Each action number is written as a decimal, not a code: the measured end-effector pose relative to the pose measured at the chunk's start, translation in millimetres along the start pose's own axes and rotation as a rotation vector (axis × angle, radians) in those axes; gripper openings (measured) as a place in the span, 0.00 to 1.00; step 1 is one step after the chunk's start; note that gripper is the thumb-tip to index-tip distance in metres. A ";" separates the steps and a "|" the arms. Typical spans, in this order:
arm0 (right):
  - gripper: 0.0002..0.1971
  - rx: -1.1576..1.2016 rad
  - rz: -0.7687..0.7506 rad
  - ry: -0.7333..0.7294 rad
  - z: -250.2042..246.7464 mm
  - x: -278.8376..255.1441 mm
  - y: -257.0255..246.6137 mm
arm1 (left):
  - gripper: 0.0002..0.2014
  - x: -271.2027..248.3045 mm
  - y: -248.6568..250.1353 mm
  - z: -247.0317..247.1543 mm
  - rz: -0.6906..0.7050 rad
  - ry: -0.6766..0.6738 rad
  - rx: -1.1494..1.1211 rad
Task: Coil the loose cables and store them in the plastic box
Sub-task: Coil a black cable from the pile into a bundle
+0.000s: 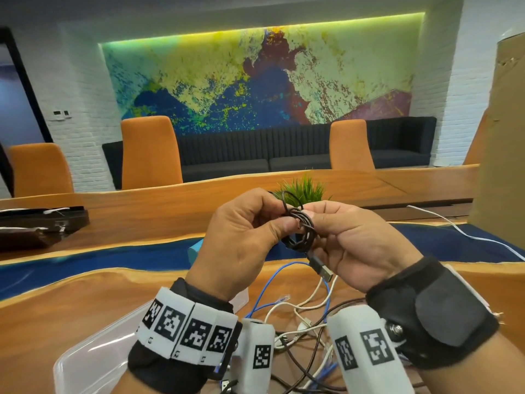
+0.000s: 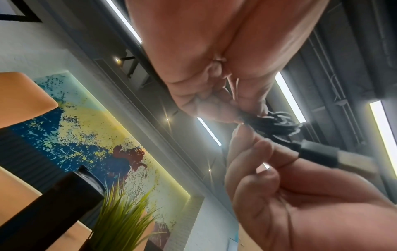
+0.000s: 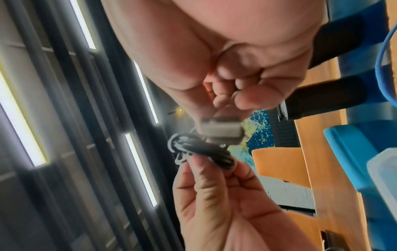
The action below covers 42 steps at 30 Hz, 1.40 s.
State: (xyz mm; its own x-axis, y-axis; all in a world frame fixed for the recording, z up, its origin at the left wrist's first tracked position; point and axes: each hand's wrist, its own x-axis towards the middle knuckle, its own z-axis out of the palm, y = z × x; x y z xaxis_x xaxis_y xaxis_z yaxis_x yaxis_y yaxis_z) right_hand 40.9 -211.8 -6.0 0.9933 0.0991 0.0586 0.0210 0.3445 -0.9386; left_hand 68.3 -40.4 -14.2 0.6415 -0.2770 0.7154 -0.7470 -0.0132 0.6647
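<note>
1. The left hand (image 1: 241, 237) is held up over the counter (image 1: 85, 294) with thumb and fingertips pinching one side of a small black cable (image 1: 301, 227) wound into a tight bundle.
2. The right hand (image 1: 360, 245) faces it, its fingertips pinching the other side of the same bundle; its lower fingers are curled in toward the palm.
3. A short tail hangs from the coil and ends in a USB plug (image 1: 322, 268), dangling free just below the hands.
4. My reading: this cable is near the end of its coiling, and the loose tail still needs tucking or one last wrap before it will hold its shape.
5. The next move, I would judge, calls for keeping the pinch firm so the loops do not spring apart, then carrying the bundle down to the plastic box (image 1: 91, 356), which sits open at the near left of the counter.
6. Below the wrists lies a tangle of other cables (image 1: 301, 317), white, blue and dark, crossing each other and not yet coiled.
7. A small green plant (image 1: 305, 189) stands just behind the hands, and a white cable (image 1: 460, 231) trails across the counter to the right; neither blocks the way to the box.
</note>
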 end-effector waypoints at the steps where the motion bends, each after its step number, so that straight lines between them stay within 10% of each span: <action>1: 0.07 0.012 -0.013 0.005 0.2 -0.3 -1.0 | 0.05 0.1 -1.3 -0.4 -0.002 0.012 0.018; 13: 0.12 0.122 0.075 -0.283 4.9 -10.1 1.2 | 0.03 -0.2 5.8 1.3 0.161 0.156 0.308; 27: 0.10 -1.038 -0.496 0.031 1.7 -15.2 -12.2 | 0.01 2.4 -2.1 -8.0 0.032 0.274 0.541; 35: 0.11 -0.615 -0.571 0.140 -3.9 -13.7 -16.0 | 0.28 1.0 4.7 -4.7 0.007 -0.046 0.671; 42: 0.06 -0.470 -0.541 0.106 -3.1 -16.7 -19.3 | 0.08 -3.2 12.7 8.4 0.052 -0.173 0.450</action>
State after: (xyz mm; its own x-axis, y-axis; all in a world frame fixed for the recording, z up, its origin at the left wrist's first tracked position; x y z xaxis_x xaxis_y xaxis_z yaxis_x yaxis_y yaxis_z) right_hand 24.3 -223.0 10.1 0.8353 -0.0708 0.5452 0.5355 -0.1203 -0.8359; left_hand 55.3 -47.8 -9.9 0.5911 -0.4437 0.6736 -0.8034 -0.3985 0.4425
